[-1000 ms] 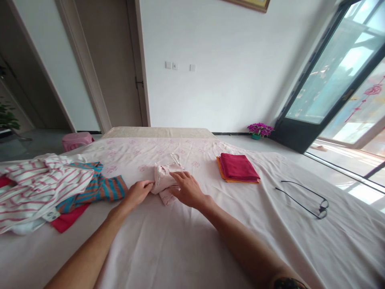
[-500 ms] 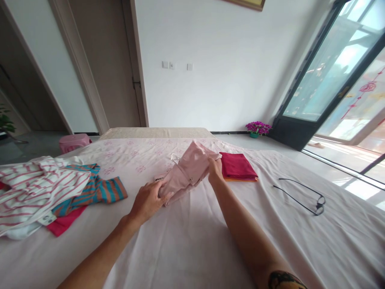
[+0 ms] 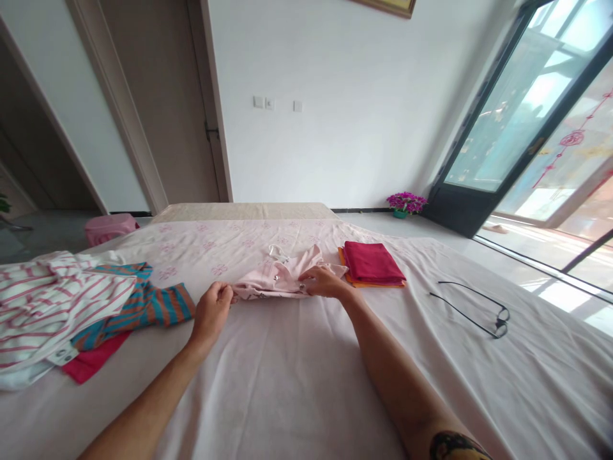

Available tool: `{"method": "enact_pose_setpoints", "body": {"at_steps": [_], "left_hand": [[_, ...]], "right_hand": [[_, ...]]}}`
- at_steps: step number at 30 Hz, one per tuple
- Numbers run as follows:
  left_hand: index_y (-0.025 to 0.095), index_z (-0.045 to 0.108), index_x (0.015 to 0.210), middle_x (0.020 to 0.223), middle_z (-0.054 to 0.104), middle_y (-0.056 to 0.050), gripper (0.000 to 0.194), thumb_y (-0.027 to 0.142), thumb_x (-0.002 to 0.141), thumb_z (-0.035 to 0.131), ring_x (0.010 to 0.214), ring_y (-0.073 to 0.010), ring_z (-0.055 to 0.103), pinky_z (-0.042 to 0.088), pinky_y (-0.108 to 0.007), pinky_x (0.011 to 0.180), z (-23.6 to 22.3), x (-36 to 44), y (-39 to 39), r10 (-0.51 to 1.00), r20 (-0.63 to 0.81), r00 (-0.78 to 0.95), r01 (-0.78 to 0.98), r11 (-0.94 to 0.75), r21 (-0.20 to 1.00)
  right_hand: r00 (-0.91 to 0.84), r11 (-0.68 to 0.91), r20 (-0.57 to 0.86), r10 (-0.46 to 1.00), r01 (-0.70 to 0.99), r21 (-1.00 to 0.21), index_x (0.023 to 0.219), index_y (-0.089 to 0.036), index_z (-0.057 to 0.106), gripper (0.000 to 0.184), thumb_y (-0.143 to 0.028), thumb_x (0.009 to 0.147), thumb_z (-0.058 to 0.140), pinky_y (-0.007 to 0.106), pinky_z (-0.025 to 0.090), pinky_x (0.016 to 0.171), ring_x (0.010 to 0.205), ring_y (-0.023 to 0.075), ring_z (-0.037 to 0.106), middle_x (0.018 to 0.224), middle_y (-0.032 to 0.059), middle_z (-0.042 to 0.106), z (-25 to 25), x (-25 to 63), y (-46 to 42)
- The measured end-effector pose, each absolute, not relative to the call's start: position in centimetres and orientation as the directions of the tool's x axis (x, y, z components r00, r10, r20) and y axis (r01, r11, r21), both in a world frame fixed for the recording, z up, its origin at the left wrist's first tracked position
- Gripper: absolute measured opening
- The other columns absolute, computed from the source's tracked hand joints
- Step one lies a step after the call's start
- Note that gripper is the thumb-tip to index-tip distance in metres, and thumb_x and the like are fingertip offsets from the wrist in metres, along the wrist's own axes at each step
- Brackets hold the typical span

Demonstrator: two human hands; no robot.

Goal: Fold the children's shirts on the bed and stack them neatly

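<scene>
A pink garment (image 3: 268, 276) lies bunched on the sheet in front of me, with small dark marks along its near edge and a thin white strap or cord (image 3: 278, 253) at its far side. My left hand (image 3: 214, 308) is closed and pinches the garment's left end. Over the garment's right part is my right hand (image 3: 323, 282), its fingers curled onto the cloth and gripping it near a small shiny fastener. Which kind of garment it is I cannot make out. Just right of my right hand sits a folded stack of red cloth (image 3: 373, 262) over orange cloth (image 3: 352, 279).
To the left is a heap of clothes: a red-and-white striped one (image 3: 57, 300), a blue-and-brown striped one (image 3: 167, 305) and a red one (image 3: 96, 361). Black-framed glasses (image 3: 500, 322) lie at the right on the pale sheet (image 3: 287, 383). Beyond stands a pink stool (image 3: 110, 228).
The pink garment has gone from raised and tilted to low and flatter on the sheet. My left hand moved left to its end; my right hand came down and left.
</scene>
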State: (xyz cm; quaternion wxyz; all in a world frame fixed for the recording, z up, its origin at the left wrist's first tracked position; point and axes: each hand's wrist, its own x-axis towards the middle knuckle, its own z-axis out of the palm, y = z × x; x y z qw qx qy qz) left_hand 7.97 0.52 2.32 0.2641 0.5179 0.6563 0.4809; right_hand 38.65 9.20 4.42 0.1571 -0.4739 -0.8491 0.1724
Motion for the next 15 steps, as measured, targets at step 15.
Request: {"method": "enact_pose_setpoints", "body": {"at_steps": [15], "left_hand": [[0.022, 0.063, 0.087, 0.083, 0.068, -0.003, 0.015, 0.032, 0.083, 0.052, 0.083, -0.0218, 0.064, 0.047, -0.032, 0.077, 3.2, 10.7, 0.0, 0.94, 0.297, -0.167, 0.685, -0.106, 0.721]], "right_hand": [[-0.311, 0.371, 0.252, 0.916, 0.896, -0.243, 0.094, -0.021, 0.069, 0.017, -0.023, 0.089, 0.052, 0.026, 0.037, 0.073, 0.09, 0.0199, 0.063, 0.095, 0.0062, 0.072, 6.1, 36.5, 7.0]]}}
